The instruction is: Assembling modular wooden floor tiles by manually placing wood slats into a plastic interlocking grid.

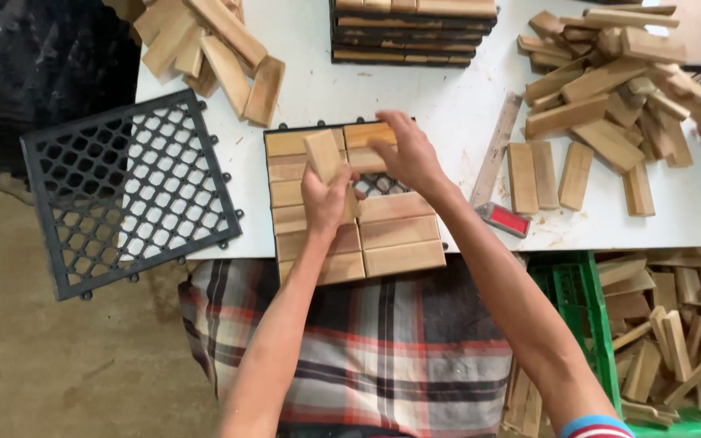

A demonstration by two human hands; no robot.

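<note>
Your left hand [326, 199] is closed around a small wooden block [324, 154]. The block sticks up out of your fist toward 12 o'clock, tilted a little. Your hand and the block are over the middle of the half-filled tile [350, 203], the square with wooden slats on a black grid.

Your right hand [407, 154] sits at about 2 o'clock from your left hand, very near it. Its fingers are bent and press down on a slat [369, 134] at the top of the tile. It is not wrapped around anything, just pushing with the fingertips. A small bare patch of black grid [379, 185] shows between your two hands.

At 9 o'clock from the tile lies an empty black grid [127, 191], hanging partly off the white table [448, 97]. At 3 o'clock are loose wooden slats [602, 105] in a big pile. At 12 o'clock is a stack of finished tiles [411, 32]. A red-and-grey tool [503, 219] lies just by your right arm. A green crate [582, 308] of more wood is at 4 o'clock.
</note>
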